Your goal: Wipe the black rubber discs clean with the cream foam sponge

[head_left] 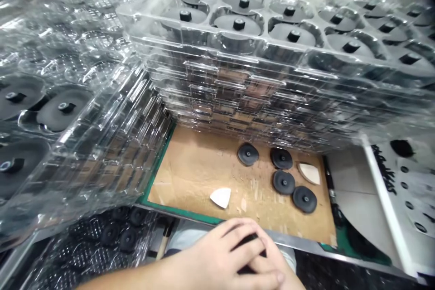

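At the bottom centre, my left hand (214,253) lies across my right hand (283,265), near the table's front edge. My left fingers are bent over the right hand. Something dark shows in the gaps between the fingers, and I cannot make out what it is. The right fingers are mostly hidden, but look closed. Beyond the hands, a white rounded-triangle piece (220,197) lies on the brown cardboard sheet (190,163). Several dark grey discs with a central stem (283,182) lie to the right, beside a second, cream-coloured triangle piece (309,173).
A tall stack of clear plastic trays (238,77) holding grey discs stands behind the cardboard. Another tray stack (112,145) rises on the left. At lower left, a tray (84,253) holds black discs. A white-edged panel (387,208) borders the right side.
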